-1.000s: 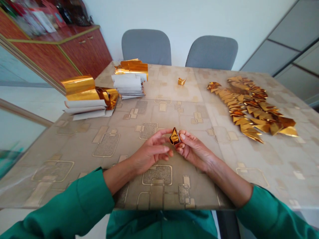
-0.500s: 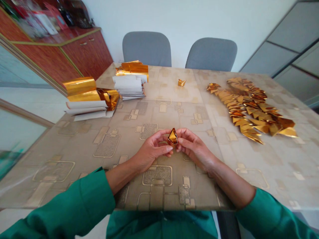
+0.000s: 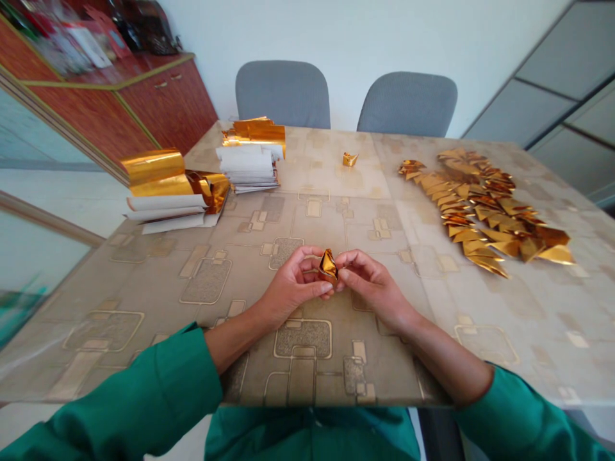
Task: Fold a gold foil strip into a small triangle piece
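Note:
Between my hands, just above the table near its front edge, is a small folded gold foil paper piece (image 3: 328,266) with a pointed top. My left hand (image 3: 300,278) grips its left side, thumb at the front and fingers curled behind. On the right, my right hand (image 3: 368,275) pinches the edge of the same piece with thumb and forefinger. The fingertips behind the foil are partly hidden. Farther back on the table stands another small folded gold paper piece (image 3: 350,159), apart from both hands.
Rows of nested folded gold pieces (image 3: 480,211) lie at the right. Stacks of gold-and-white paper sheets (image 3: 250,168) and a curled gold stack (image 3: 168,198) lie at the left. Two grey chairs (image 3: 283,93) stand behind the patterned table (image 3: 202,282). A wooden cabinet (image 3: 168,105) stands back left.
The gold piece has turned and shifted slightly left; its open diamond-shaped hollow no longer faces me. My right hand has moved slightly left with it.

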The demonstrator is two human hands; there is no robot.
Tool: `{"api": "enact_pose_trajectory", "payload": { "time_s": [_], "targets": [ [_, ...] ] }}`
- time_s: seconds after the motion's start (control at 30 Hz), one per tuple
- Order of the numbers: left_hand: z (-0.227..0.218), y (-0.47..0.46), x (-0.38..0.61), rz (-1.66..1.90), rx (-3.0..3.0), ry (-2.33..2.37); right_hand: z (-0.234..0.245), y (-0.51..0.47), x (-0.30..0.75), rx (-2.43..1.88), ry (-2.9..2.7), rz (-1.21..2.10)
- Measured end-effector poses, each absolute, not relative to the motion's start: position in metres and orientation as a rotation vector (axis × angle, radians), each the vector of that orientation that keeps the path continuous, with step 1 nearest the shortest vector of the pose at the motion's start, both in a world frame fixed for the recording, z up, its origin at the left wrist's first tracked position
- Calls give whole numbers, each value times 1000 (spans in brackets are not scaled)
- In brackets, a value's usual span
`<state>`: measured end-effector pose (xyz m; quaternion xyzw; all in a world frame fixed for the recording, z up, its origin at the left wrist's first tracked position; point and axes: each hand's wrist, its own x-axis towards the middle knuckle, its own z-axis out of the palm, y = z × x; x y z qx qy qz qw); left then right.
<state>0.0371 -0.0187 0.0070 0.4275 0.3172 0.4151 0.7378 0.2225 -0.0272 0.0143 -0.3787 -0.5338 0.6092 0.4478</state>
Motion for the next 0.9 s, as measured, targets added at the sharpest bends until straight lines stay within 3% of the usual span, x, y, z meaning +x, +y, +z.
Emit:
{"api": "enact_pose_trajectory", "payload": {
  "time_s": [0.27, 0.7, 0.9],
  "targets": [
    [4, -17, 40, 1044, 1017, 861, 22, -36, 216, -1082, -1391, 1403],
    [2, -19, 42, 963, 1187, 1003, 6, -15, 227, -1145, -1482, 1187],
    [4, -19, 39, 966, 1222, 1021, 8, 33, 258, -1243, -1695, 759]
  ]
}}
